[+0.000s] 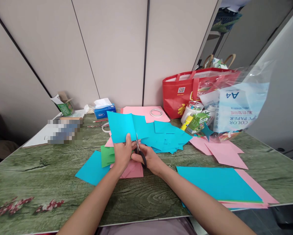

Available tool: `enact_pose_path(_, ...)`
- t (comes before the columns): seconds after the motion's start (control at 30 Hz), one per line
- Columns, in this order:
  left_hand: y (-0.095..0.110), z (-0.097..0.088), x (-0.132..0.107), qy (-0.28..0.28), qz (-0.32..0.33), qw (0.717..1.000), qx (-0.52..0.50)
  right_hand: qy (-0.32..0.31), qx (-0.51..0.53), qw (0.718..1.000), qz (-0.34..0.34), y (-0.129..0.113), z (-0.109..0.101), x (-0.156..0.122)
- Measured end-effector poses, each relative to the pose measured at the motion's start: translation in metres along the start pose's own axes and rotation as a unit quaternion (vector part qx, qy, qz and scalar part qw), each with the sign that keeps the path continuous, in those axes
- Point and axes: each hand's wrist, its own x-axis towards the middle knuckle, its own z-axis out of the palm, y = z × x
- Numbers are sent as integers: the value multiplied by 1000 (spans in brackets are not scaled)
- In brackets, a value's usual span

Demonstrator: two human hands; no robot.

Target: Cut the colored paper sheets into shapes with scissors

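Observation:
My left hand is closed on the lower edge of a blue sheet of paper, thumb in front, holding it up off the table. In my right hand is a pair of scissors with black handles. Their blades point upward into the sheet along a line that parts it in two. Behind and to the right lies a heap of cut blue paper pieces. Green paper pieces and pink paper pieces lie beneath my hands, beside another blue sheet.
A stack of coloured paper lies at the front right. Pink sheets, a glue stick, a red bag and an A4 paper pack are on the right. A tissue box and tape roll stand behind.

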Motion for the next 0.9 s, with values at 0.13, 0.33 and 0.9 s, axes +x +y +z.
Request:
enact_pose_path(0.13, 3, 1, -1, 17, 9, 1000, 10, 4, 11, 1000, 6, 1, 1, 0)
enact_pose_path(0.33, 0, 0, -1, 10, 38, 999, -1, 6, 34, 999, 18, 3, 1, -1)
enact_pose_path(0.9, -7, 0, 0, -16, -11, 999, -33, 18, 37, 999, 29, 4, 2, -2)
